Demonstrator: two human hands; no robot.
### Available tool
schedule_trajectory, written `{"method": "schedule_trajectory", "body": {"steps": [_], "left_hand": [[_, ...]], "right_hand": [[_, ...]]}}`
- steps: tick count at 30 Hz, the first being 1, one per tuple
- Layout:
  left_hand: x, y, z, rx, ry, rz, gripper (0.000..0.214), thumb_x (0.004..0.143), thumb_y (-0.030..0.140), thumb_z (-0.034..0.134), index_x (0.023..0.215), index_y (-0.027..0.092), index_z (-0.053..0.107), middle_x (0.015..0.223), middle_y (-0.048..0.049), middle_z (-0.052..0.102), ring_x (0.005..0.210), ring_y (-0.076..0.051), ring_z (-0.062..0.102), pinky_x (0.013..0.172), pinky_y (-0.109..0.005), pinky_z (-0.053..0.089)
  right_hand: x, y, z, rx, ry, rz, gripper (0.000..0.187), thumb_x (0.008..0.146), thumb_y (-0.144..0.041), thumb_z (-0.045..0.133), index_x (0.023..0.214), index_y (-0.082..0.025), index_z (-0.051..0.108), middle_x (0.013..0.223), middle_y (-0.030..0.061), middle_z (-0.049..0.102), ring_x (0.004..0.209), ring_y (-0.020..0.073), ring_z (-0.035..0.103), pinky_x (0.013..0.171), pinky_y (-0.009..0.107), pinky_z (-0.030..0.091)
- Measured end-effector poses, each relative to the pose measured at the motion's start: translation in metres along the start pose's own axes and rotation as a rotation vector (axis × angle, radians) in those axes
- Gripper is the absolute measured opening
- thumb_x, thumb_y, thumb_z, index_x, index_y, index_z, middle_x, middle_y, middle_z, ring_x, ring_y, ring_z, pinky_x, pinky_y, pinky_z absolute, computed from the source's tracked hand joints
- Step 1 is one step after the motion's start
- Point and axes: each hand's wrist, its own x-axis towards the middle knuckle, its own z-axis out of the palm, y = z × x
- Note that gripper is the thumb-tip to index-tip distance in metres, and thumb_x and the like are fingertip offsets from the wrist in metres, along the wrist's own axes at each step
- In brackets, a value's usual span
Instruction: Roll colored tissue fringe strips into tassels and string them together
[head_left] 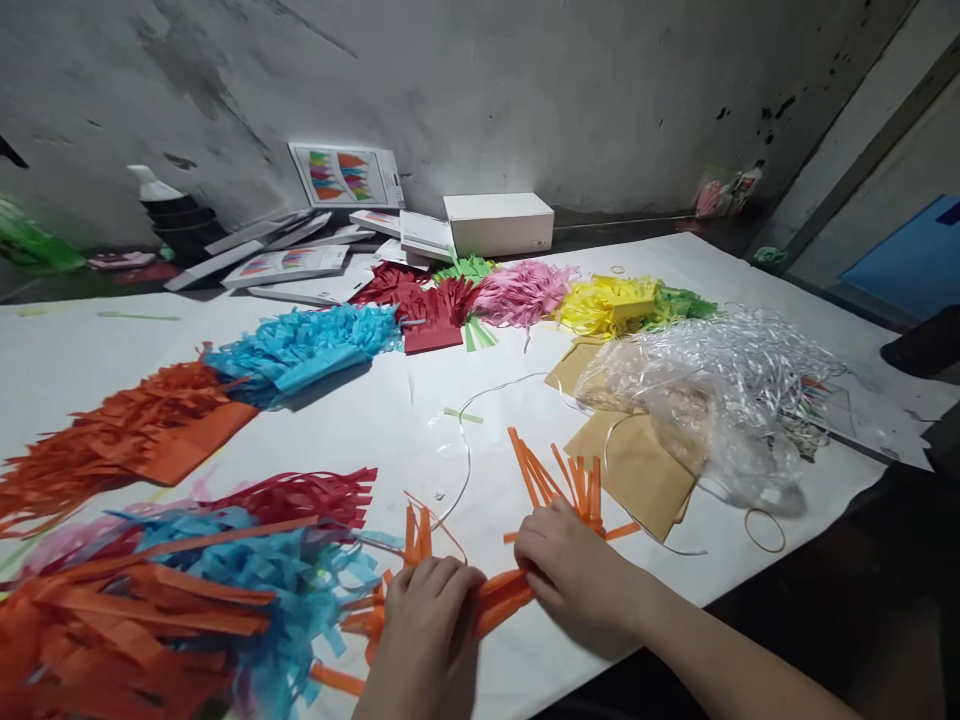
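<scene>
An orange tissue paper tassel point(501, 604) lies across the front of the white-covered table, its middle bunched into a narrow band. My left hand point(435, 620) is closed around one side of that band, and my right hand point(566, 560) grips the other side. Cut orange strips point(583, 485) fan out past my right hand, with more beside my left hand. Part of the band is hidden under my fingers. A thin white cord point(469, 465) curves over the table behind my hands. Left of my left hand lies a finished-looking blue tassel point(225, 545) among dark red and orange ones.
Piles of fringed paper in orange point(172, 420), blue point(315, 345), dark red point(435, 310), pink point(525, 290) and yellow point(611, 303) form an arc. Silvery string point(750, 350), a clear plastic bag point(720, 430) and brown paper point(641, 470) lie right. A white box point(499, 223) stands by the wall.
</scene>
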Motion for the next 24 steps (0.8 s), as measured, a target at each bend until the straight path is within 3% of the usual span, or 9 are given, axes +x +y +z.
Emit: {"method": "schedule_trajectory", "body": {"steps": [2,5,10,13,17,20,24], "left_hand": [[0.003,0.000,-0.006,0.019,-0.047,0.014,0.022,0.087,0.008,0.051,0.092,0.027,0.059,0.092,0.0017,0.070,0.087,-0.023,0.065,0.080,-0.040,0.042],[0.006,0.007,-0.013,-0.001,-0.019,0.000,0.016,0.090,0.011,0.049,0.087,0.025,0.056,0.086,0.0014,0.068,0.082,-0.022,0.064,0.076,-0.037,0.043],[0.004,0.011,-0.017,0.037,0.005,-0.004,0.029,0.076,-0.003,0.046,0.082,0.024,0.054,0.075,0.0034,0.065,0.073,-0.020,0.060,0.074,-0.037,0.037],[0.003,0.004,-0.012,0.070,0.053,0.022,0.029,0.082,-0.002,0.043,0.086,0.024,0.056,0.085,0.0008,0.070,0.085,-0.022,0.064,0.079,-0.040,0.034],[0.004,-0.003,-0.008,0.027,0.069,0.148,0.021,0.088,0.011,0.054,0.101,0.027,0.059,0.096,0.0009,0.072,0.092,-0.022,0.063,0.083,-0.039,0.034],[0.004,-0.001,-0.009,0.035,0.055,0.171,0.018,0.092,0.011,0.050,0.093,0.026,0.060,0.088,0.0017,0.070,0.087,-0.020,0.061,0.085,-0.038,0.035],[0.002,0.004,-0.010,0.142,0.143,0.297,0.024,0.094,0.012,0.042,0.091,0.024,0.063,0.084,-0.0003,0.070,0.084,-0.022,0.060,0.088,-0.042,0.034]], "right_hand": [[-0.002,0.002,0.001,0.027,0.007,0.016,0.014,0.087,-0.006,0.059,0.088,-0.020,0.057,0.084,-0.0017,0.063,0.082,0.0158,0.057,0.091,0.035,0.039],[-0.004,0.004,0.001,0.061,0.024,0.016,0.013,0.089,-0.008,0.061,0.088,-0.020,0.058,0.086,-0.0012,0.065,0.084,0.0170,0.058,0.092,0.037,0.038],[-0.006,0.004,-0.003,0.109,0.032,0.043,0.016,0.089,-0.004,0.057,0.088,-0.019,0.057,0.085,-0.0005,0.066,0.079,0.0164,0.059,0.088,0.035,0.040],[-0.010,0.004,0.002,0.092,0.047,0.014,0.014,0.090,-0.005,0.058,0.089,-0.019,0.058,0.085,-0.0010,0.067,0.077,0.0161,0.059,0.088,0.035,0.039],[-0.016,0.007,0.015,0.033,0.124,-0.046,0.011,0.089,-0.010,0.063,0.095,-0.019,0.061,0.087,-0.0001,0.067,0.083,0.0173,0.058,0.088,0.036,0.037],[-0.019,0.010,0.023,-0.001,0.212,-0.096,0.011,0.091,-0.009,0.059,0.088,-0.019,0.061,0.084,-0.0002,0.064,0.079,0.0162,0.055,0.083,0.035,0.037],[-0.023,0.013,0.025,-0.059,0.333,-0.181,0.019,0.097,-0.009,0.050,0.086,-0.019,0.063,0.081,0.0015,0.062,0.076,0.0166,0.053,0.084,0.037,0.039]]}}
